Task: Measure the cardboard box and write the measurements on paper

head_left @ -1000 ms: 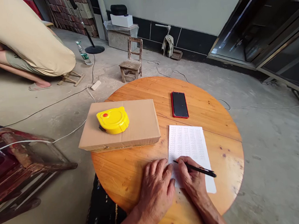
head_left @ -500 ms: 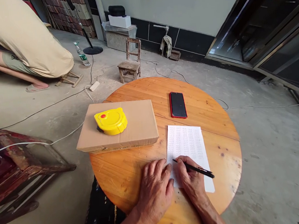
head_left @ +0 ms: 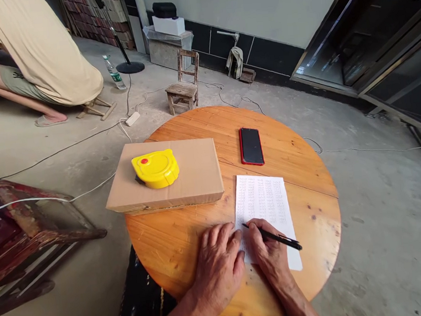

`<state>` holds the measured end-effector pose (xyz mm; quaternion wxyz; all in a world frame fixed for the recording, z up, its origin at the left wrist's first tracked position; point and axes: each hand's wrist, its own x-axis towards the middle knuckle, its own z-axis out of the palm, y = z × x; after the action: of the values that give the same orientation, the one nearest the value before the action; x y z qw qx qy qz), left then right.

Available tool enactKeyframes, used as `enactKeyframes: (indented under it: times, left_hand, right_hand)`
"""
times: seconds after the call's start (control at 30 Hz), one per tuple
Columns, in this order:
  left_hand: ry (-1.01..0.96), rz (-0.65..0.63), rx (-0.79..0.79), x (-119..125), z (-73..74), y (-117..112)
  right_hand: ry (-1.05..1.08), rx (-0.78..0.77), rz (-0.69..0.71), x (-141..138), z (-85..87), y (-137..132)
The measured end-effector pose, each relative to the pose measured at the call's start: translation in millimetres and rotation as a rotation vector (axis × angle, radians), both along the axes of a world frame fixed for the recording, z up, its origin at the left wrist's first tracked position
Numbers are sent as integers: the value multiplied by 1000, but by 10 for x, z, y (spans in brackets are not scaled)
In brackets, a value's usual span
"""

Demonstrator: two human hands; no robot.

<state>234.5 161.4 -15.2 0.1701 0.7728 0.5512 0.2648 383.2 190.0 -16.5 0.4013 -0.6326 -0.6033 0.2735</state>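
Note:
A sheet of white paper (head_left: 264, 200), covered with columns of small handwriting, lies on the round wooden table (head_left: 309, 178). My right hand (head_left: 271, 251) grips a black pen (head_left: 281, 239), whose tip meets the sheet near its left side. The heel of that hand hides part of the lower writing. My left hand (head_left: 221, 266) lies flat at the sheet's left edge, fingers stretched forward and thumb toward the paper. Beyond the sheet is a dark phone (head_left: 251, 146) in a red case. To the left, a yellow tape measure (head_left: 156, 169) rests on a brown cardboard box (head_left: 196, 169).
A small wooden chair (head_left: 183, 88) stands behind the table. At the upper left a person in a beige shirt (head_left: 44, 55) sits on a low stool (head_left: 96, 108), near a water bottle (head_left: 115, 74). Cables and a power strip (head_left: 133, 119) cross the floor. A reddish wooden chair (head_left: 28, 235) is at left.
The view has shifted very slightly. The person at the upper left has leaned a little. My hands and the pen stay almost in the same place on the paper.

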Motion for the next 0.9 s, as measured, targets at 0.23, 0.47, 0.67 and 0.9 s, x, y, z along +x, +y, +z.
enactKeyframes:
  times: [0.23, 0.47, 0.67, 0.9]
  left_hand:
    - [2, -11, -20, -4, 0, -3]
    - [6, 1, -7, 7, 5, 5]
    - [1, 0, -15, 2, 5, 0]
    - [2, -2, -16, -4, 1, 3]
  right_hand:
    - [21, 21, -44, -1, 33, 2]
    - [31, 35, -58, -1, 18, 13]
    - [-5, 21, -33, 17, -15, 14]
    - [-35, 10, -28, -1, -11, 5]
